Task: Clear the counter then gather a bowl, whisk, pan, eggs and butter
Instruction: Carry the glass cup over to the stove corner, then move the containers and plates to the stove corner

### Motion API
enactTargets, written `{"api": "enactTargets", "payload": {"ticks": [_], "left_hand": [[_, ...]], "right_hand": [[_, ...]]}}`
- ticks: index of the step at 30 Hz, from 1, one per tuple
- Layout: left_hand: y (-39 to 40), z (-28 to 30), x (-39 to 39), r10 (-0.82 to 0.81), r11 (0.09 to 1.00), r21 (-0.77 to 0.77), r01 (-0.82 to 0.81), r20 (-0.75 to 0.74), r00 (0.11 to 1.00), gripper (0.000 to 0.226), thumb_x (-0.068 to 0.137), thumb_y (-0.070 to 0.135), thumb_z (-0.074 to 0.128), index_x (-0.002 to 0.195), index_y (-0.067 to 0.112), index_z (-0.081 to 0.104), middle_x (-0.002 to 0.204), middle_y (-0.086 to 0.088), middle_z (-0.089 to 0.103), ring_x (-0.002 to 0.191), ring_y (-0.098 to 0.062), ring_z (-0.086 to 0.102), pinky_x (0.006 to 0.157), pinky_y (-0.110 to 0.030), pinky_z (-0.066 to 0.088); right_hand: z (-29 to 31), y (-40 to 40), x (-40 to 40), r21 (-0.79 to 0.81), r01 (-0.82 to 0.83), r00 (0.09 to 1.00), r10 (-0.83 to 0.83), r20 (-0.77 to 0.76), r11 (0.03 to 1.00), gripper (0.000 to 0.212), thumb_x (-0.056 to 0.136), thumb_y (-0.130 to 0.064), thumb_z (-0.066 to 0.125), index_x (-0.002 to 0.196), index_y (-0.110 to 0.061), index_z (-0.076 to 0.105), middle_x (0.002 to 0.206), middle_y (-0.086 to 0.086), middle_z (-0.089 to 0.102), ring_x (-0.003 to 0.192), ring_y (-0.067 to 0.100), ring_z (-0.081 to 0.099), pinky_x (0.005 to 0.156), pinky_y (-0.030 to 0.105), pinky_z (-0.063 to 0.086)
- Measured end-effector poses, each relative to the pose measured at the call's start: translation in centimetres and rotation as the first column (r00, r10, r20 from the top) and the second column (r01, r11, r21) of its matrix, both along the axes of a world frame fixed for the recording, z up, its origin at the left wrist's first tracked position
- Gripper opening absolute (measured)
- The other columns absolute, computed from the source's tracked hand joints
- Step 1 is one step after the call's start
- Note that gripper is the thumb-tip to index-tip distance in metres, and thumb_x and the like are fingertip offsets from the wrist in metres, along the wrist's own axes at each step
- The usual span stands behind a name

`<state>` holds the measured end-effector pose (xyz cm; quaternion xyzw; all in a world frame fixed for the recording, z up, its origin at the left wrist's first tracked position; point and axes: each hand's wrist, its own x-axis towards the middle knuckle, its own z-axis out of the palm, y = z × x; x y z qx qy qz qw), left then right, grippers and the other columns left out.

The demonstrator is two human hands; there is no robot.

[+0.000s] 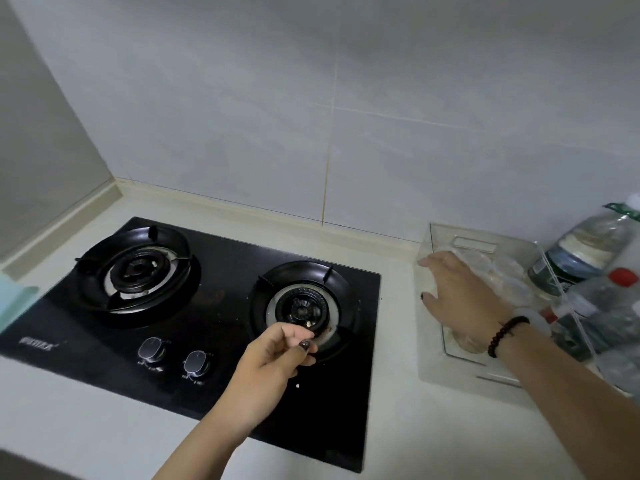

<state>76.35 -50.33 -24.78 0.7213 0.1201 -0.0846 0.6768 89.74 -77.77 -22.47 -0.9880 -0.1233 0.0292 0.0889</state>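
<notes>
My left hand (277, 362) hung over the near right part of the hob (214, 327), fingers curled in, thumb against the forefinger; whether anything small sat in that pinch I could not tell. Just beyond the knuckles lay the right burner (304, 308). Two knobs (173, 356) stood side by side at the hob's front edge, left of that hand.

My right hand (460, 296) reached into the clear bin (446, 237) on the counter (398, 341) right of the hob. Fingers were straight and spread, palm down, over clear cups (495, 268) inside the bin; contact with them could not be made out. A dark bead bracelet (507, 336) circled that wrist.

Right of the bin, touching or nearly so, stood bottles (588, 258): one with a red cap (623, 275) nearer, one with a green top (623, 211) farther back.

Farther left, the left burner (138, 270). A pale green object (14, 303) showed at the left edge, too cropped to identify. Grey tiled wall (311, 116) behind all.

Bowl, whisk, pan, eggs, butter: none recognisable from this view.
</notes>
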Motion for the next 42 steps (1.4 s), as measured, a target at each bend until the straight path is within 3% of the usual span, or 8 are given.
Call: {"api": "enactTargets", "payload": {"ticks": [7, 10, 18, 20, 25, 30, 38, 42], "left_hand": [[6.9, 1.6, -5.5, 0.191, 0.981, -0.031, -0.19, 0.029, 0.981, 0.018, 0.094, 0.002, 0.053, 0.099, 0.014, 0.066, 0.095, -0.004, 0.073, 0.083, -0.011, 0.069, 0.071, -0.02, 0.047], [11.2, 1.9, -9.3, 0.297, 0.955, -0.024, -0.297, 0.031, 0.954, 0.019, 0.094, 0.003, 0.053, 0.098, 0.016, 0.066, 0.092, -0.001, 0.073, 0.084, -0.013, 0.069, 0.071, -0.022, 0.046], [23.5, 2.2, -21.9, 0.585, 0.811, -0.026, -0.585, -0.012, 0.811, 0.021, 0.093, 0.004, 0.053, 0.099, 0.018, 0.067, 0.094, 0.0, 0.074, 0.086, -0.012, 0.07, 0.077, -0.028, 0.046], [26.8, 2.1, -25.6, 0.647, 0.762, -0.026, -0.647, -0.012, 0.762, 0.02, 0.092, 0.003, 0.054, 0.098, 0.016, 0.068, 0.092, -0.002, 0.074, 0.081, -0.01, 0.069, 0.077, -0.028, 0.047], [33.7, 1.9, -33.9, 0.788, 0.616, -0.038, -0.787, -0.007, 0.616, 0.019, 0.094, 0.0, 0.05, 0.098, 0.01, 0.066, 0.085, -0.004, 0.073, 0.071, -0.005, 0.066, 0.06, -0.015, 0.047], [38.8, 2.1, -41.0, 0.863, 0.505, -0.001, -0.863, -0.021, 0.505, 0.019, 0.094, 0.002, 0.051, 0.097, 0.013, 0.065, 0.09, -0.005, 0.073, 0.077, -0.008, 0.068, 0.068, -0.02, 0.046], [44.9, 2.2, -50.2, 0.982, 0.185, -0.025, -0.982, -0.027, 0.186, 0.015, 0.095, 0.008, 0.054, 0.097, 0.016, 0.066, 0.089, 0.001, 0.074, 0.08, -0.011, 0.07, 0.072, -0.025, 0.046], [47.2, 1.6, -52.2, 0.995, 0.091, -0.045, -0.995, -0.047, 0.093, 0.016, 0.094, 0.004, 0.053, 0.096, 0.014, 0.065, 0.085, 0.001, 0.074, 0.075, -0.009, 0.069, 0.071, -0.026, 0.045]], "right_hand": [[1.5, 13.7, -6.1, 0.349, -0.279, 0.954, 0.299, -0.002, 0.895, 0.035, 0.087, -0.024, 0.062, 0.12, -0.029, 0.056, 0.119, -0.018, 0.049, 0.108, 0.001, 0.053, 0.096, 0.022, 0.044], [0.8, 20.3, -9.1, 0.411, -0.376, 0.904, 0.427, -0.035, 0.83, 0.029, 0.086, -0.025, 0.063, 0.114, -0.033, 0.058, 0.114, -0.026, 0.048, 0.105, -0.006, 0.053, 0.092, 0.016, 0.044], [0.0, 36.8, -18.6, 0.549, -0.496, 0.75, 0.65, -0.119, 0.673, 0.026, 0.085, -0.023, 0.067, 0.108, -0.034, 0.062, 0.11, -0.023, 0.054, 0.098, -0.005, 0.055, 0.082, 0.012, 0.046], [0.0, 41.1, -21.4, 0.607, -0.481, 0.708, 0.688, -0.158, 0.633, 0.024, 0.085, -0.019, 0.067, 0.103, -0.034, 0.063, 0.109, -0.021, 0.056, 0.097, -0.005, 0.056, 0.08, 0.011, 0.046], [-0.2, 50.5, -29.0, 0.721, -0.424, 0.614, 0.759, -0.218, 0.549, 0.025, 0.084, -0.012, 0.066, 0.097, -0.032, 0.065, 0.108, -0.015, 0.059, 0.094, -0.003, 0.06, 0.078, 0.013, 0.049], [-0.6, 58.2, -35.4, 0.757, -0.435, 0.5, 0.83, -0.247, 0.487, 0.034, 0.084, -0.003, 0.062, 0.099, -0.034, 0.064, 0.111, -0.017, 0.057, 0.092, -0.003, 0.062, 0.074, 0.011, 0.048], [-0.3, 69.3, -42.3, 0.747, -0.483, 0.31, 0.887, -0.343, 0.458, 0.036, 0.085, -0.005, 0.06, 0.104, -0.034, 0.06, 0.108, -0.005, 0.064, 0.083, -0.011, 0.06, 0.063, 0.0, 0.041], [-0.5, 74.1, -44.4, 0.721, -0.547, 0.219, 0.904, -0.367, 0.425, 0.04, 0.085, -0.007, 0.057, 0.109, -0.038, 0.055, 0.114, -0.009, 0.062, 0.086, -0.01, 0.061, 0.069, 0.005, 0.044]]}}
